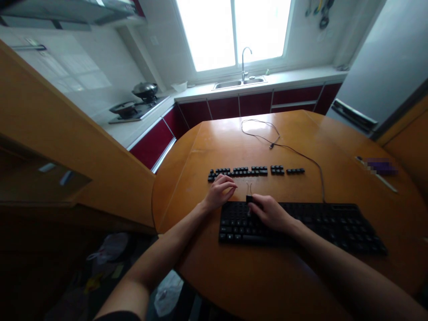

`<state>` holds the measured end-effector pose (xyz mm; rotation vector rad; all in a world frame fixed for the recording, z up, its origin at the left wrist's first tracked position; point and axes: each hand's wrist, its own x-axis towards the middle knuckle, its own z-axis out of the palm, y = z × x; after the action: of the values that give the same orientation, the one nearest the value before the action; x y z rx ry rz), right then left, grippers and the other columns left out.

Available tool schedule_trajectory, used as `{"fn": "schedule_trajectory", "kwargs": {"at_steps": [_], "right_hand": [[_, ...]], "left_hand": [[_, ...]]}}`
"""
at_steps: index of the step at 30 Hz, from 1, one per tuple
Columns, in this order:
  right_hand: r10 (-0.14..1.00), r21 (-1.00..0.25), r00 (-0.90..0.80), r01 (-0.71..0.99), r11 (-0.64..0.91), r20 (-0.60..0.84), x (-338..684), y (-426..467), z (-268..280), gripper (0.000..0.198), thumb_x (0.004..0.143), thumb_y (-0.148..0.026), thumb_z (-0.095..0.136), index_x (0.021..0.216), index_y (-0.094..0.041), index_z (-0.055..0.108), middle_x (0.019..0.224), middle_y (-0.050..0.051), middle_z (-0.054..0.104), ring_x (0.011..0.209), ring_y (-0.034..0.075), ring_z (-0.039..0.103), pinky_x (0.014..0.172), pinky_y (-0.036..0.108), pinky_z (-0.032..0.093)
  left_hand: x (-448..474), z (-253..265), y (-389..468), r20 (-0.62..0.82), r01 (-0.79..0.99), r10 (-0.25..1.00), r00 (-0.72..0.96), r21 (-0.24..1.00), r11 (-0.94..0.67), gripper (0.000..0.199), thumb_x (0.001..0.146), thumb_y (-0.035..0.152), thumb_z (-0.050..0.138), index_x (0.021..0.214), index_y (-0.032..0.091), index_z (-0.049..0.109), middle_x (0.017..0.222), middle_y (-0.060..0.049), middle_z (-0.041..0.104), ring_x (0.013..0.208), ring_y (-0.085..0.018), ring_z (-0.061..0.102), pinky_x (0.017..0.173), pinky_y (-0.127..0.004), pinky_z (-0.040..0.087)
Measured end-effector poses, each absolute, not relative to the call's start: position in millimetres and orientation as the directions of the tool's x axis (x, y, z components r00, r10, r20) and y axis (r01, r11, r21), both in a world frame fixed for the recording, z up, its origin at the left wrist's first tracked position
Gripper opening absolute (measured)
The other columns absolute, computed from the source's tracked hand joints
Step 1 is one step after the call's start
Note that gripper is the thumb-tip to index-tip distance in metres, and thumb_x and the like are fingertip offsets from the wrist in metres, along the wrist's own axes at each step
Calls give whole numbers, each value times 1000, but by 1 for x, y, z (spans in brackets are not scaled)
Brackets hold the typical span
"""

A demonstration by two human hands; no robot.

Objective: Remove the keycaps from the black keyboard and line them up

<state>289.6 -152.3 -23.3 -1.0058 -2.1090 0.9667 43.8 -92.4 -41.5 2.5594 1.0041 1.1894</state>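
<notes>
A black keyboard (317, 223) lies on the wooden table in front of me, its upper key rows partly bare of caps. My right hand (269, 213) is over its left half, closed on a wire keycap puller (249, 198) with a black grip and two thin wires pointing away from me. Just beyond the keyboard's upper left corner is my left hand (220, 191), fingers loosely bent and thumb a little apart, with nothing visible in them. Behind it, loose black keycaps (259, 171) stand in grouped rows; the hand hides part of the left group.
The keyboard's cable (304, 156) runs up the table and loops near the far edge, its USB plug (271, 146) lying there. A blurred purple item (381, 166) and a thin pale stick (386, 183) lie at the right. Plastic bags (167, 294) are below the table's left edge.
</notes>
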Motion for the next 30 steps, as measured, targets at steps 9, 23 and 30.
{"fn": "schedule_trajectory", "kwargs": {"at_steps": [9, 23, 30], "right_hand": [[963, -945, -11, 194, 265, 268, 289, -141, -27, 26, 98, -38, 53, 87, -18, 66, 82, 7, 71, 77, 20, 65, 67, 31, 47], [963, -950, 3, 168, 264, 269, 289, -140, -29, 23, 98, -38, 54, 91, -19, 65, 87, 7, 73, 82, 21, 69, 73, 31, 51], [974, -960, -6, 167, 225, 227, 287, -139, -31, 22, 97, -38, 55, 87, -20, 62, 83, 6, 72, 78, 21, 68, 72, 31, 51]], "left_hand": [[70, -11, -106, 408, 494, 727, 553, 542, -680, 23, 90, 31, 70, 112, 22, 69, 100, -5, 71, 100, -21, 61, 91, -38, 50], [102, -19, -106, 407, 409, 762, 504, 664, -625, 11, 82, 22, 78, 91, 20, 71, 87, -2, 70, 87, -18, 63, 81, -33, 50], [100, -22, -109, 512, 463, 691, 510, 513, -723, 22, 86, 22, 73, 106, 21, 63, 105, -6, 65, 102, -22, 60, 89, -37, 53]]}}
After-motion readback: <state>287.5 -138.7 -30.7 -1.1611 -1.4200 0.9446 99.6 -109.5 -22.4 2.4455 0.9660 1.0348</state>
